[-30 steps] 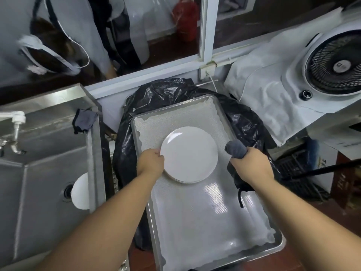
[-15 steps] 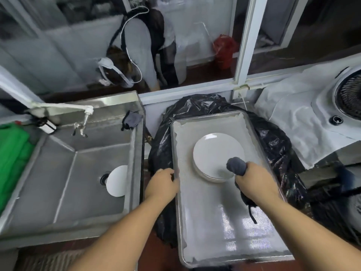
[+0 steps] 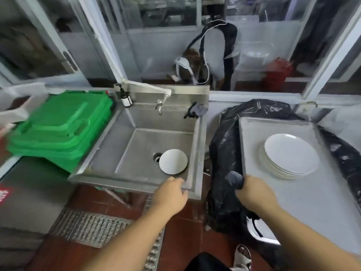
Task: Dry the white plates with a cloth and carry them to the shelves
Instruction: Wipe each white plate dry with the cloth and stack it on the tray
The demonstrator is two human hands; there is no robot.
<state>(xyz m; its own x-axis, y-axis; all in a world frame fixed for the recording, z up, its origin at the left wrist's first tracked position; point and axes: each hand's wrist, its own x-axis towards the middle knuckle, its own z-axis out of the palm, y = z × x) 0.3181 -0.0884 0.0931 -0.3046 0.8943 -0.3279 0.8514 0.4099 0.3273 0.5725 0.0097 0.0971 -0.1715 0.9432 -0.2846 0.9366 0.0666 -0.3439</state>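
At the right of the view, one metal tray (image 3: 304, 202) lies on a black bag (image 3: 222, 153), and on the tray's far half stands one stack of white plates (image 3: 291, 155). About six rims show at the stack's near edge; the exact count cannot be told. One more white plate (image 3: 173, 161) lies alone in the sink (image 3: 136, 145), just right of the drain (image 3: 157, 157) and near the sink's front right corner.

Right hand (image 3: 254, 194): clenched around one dark grey cloth (image 3: 235, 179), which bulges out above the fist at the tray's left edge. A dark strap hangs below the wrist. The hand is apart from the stack.

Left hand (image 3: 170, 194): fingers loosely curled over the front rim of the sink, grasping nothing. It lies near the single plate; contact with the plate does not show.

Other items counted: one tap (image 3: 160, 106) at the back of the sink; one soap bottle (image 3: 126, 97) at its back left corner; one second dark cloth (image 3: 195, 111) draped on the back right rim; one pile of green boards (image 3: 60, 126) on the surface left of the sink, their number unclear. One floor grate (image 3: 91, 229) lies below the sink. Beyond the glass, one person (image 3: 214, 55) bends forward.
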